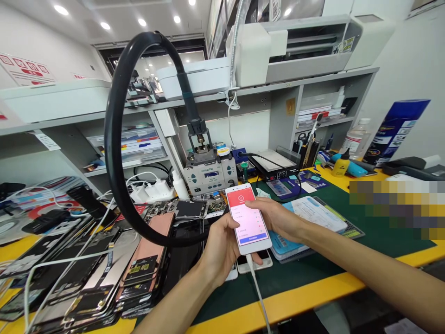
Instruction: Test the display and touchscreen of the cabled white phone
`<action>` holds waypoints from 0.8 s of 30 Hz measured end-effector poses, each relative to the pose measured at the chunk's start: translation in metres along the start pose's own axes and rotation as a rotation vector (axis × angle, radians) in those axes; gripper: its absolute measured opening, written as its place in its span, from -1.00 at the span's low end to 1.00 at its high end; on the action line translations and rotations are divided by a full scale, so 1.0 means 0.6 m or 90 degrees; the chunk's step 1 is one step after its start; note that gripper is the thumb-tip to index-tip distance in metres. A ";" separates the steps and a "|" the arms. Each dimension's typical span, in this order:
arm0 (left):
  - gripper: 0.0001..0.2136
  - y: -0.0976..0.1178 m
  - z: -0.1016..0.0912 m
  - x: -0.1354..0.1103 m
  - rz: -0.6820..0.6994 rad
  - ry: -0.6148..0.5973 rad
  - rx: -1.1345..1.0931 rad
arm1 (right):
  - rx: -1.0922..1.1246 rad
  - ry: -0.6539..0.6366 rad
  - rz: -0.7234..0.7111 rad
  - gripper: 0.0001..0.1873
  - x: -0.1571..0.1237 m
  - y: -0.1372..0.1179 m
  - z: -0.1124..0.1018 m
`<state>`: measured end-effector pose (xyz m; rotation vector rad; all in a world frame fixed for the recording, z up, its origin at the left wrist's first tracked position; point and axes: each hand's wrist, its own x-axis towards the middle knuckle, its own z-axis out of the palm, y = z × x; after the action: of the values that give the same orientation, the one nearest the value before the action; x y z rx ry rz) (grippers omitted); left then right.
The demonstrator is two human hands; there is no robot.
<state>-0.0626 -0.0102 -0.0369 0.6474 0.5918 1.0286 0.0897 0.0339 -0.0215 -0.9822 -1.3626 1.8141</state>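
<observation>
A white smartphone (249, 218) is held up between both hands, its lit screen showing a red band at the top and a blue bar at the bottom. My left hand (219, 243) wraps round its left side, thumb on the glass. From the right, my right hand (273, 214) grips the upper edge, its thumb over the red part of the screen. A white charging cable (256, 287) is plugged into the bottom end and hangs over the table edge. Beneath the hands lies another white phone (266, 260), partly hidden.
Stacked phone screens and parts (139, 273) crowd the left. A thick black hose (116, 139) loops up from a grey rework station (212, 174). To the right are a blue-white booklet (318, 213), a yellow bottle (340, 164) and a blue can (396, 132) on the green mat (382, 222).
</observation>
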 end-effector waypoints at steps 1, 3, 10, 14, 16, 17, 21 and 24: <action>-0.52 -0.001 0.000 -0.001 0.001 0.000 0.002 | -0.007 0.013 0.007 -0.71 0.000 0.000 0.000; -0.52 -0.002 -0.001 -0.002 0.001 0.000 0.004 | -0.017 0.034 0.017 -0.74 0.001 0.001 0.000; -0.55 0.000 -0.001 0.002 0.002 0.000 0.004 | 0.044 -0.047 0.014 -0.62 -0.004 -0.005 0.000; -0.55 0.002 0.005 -0.001 -0.002 0.014 0.027 | 0.053 -0.042 0.018 -0.63 -0.006 -0.008 0.001; -0.52 0.002 0.007 -0.004 0.002 0.029 0.047 | 0.049 -0.045 0.018 -0.62 -0.005 -0.007 0.001; -0.49 0.002 0.009 -0.005 0.006 0.037 0.056 | 0.050 -0.047 0.018 -0.61 -0.004 -0.007 0.001; -0.39 0.001 0.012 -0.004 0.016 0.050 0.079 | 0.064 -0.043 0.024 -0.62 -0.005 -0.007 0.002; -0.36 0.000 0.012 -0.002 0.017 0.051 0.083 | 0.078 -0.040 0.030 -0.62 -0.005 -0.008 0.003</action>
<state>-0.0581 -0.0126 -0.0320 0.7322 0.7266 1.0503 0.0901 0.0316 -0.0160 -0.9071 -1.2576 1.9535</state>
